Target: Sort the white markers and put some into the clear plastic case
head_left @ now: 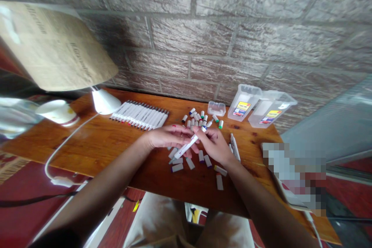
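A white marker (185,148) with a blue end slants between my two hands over the table. My right hand (216,145) pinches it near the blue upper end, thumb on top. My left hand (167,137) supports its middle, with the thumb against the barrel and the fingers partly behind it. Reddish ink marks show on my left hand. Loose white caps lie below the hands, among them a cap (190,163) and a cap (220,182). More caps with coloured ends, such as a green-ended cap (221,124), cluster behind the hands.
A row of white markers (139,114) lies at the back left, by a lamp (106,102) and a paper cup (58,112). Clear plastic cases (244,102) and a small clear box (216,109) stand near the brick wall. Another marker (235,147) lies beside my right wrist.
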Tool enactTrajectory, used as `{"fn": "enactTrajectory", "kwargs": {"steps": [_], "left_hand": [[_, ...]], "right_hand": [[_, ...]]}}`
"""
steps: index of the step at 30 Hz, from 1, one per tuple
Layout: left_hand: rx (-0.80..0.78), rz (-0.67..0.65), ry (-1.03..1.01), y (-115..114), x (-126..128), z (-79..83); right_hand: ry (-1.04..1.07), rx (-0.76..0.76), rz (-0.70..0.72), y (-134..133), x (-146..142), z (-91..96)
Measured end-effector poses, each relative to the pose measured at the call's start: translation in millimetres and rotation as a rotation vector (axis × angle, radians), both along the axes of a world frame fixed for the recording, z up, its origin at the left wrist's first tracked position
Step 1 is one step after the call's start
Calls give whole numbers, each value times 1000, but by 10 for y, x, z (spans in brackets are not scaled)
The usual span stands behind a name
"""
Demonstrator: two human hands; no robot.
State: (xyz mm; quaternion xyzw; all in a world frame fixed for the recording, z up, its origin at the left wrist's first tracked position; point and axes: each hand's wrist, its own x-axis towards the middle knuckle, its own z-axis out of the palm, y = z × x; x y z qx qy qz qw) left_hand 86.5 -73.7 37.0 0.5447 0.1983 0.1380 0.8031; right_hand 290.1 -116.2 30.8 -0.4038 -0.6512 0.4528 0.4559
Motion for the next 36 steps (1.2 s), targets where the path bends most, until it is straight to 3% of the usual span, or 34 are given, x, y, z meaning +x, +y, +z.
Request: {"fn": "enactTrajectory", "kwargs": {"steps": [5,10,15,20,26,36], "left_hand": [[-33,55,-30,-8,-3,35],[62,289,-198,14,26,44],[189,407,-314,19,46,35],[235,534,-335,45,53,-14],[307,490,-111,24,95,-22],[402,484,-89,13,103,-17]], "right_hand": [[215,-184,-3,31,19,58],[605,-521,103,115,77,76],[675,-649,190,68,43,119],[532,-650,289,-36,-33,110],[513,-581,409,-85,-46,34],[345,-494,352,-130,-135,-5]]}}
